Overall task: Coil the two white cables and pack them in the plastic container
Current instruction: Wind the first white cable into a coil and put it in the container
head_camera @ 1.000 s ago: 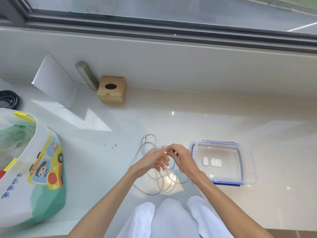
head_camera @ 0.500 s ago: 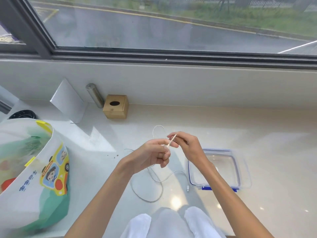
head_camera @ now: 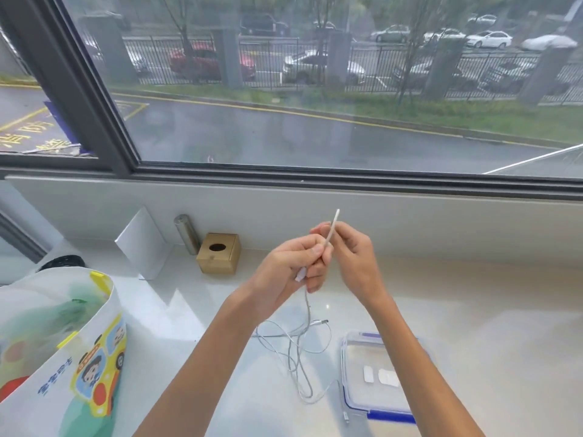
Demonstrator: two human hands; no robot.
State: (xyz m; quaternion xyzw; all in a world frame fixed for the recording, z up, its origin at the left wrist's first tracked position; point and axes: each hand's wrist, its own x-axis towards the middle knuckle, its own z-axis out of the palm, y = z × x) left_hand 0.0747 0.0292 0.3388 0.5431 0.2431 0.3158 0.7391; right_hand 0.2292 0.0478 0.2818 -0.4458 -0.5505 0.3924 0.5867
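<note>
- Both hands, left hand (head_camera: 285, 269) and right hand (head_camera: 350, 258), pinch one white cable (head_camera: 330, 228) above the counter (head_camera: 473, 310).
- Loose cable loops (head_camera: 296, 351) lie beside the plastic container (head_camera: 373, 414).

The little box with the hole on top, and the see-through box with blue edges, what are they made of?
The little box looks like wood or bamboo, though it could be cardboard: tan, matte, with flat faces and sharp corners. The see-through box looks like clear glossy plastic: the counter shows through it, and its blue clips look like plastic too.

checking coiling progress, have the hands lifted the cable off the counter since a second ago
Yes. Both the left hand and the right hand rose with the cable, from beside the plastic container to level with the wooden box.
</note>
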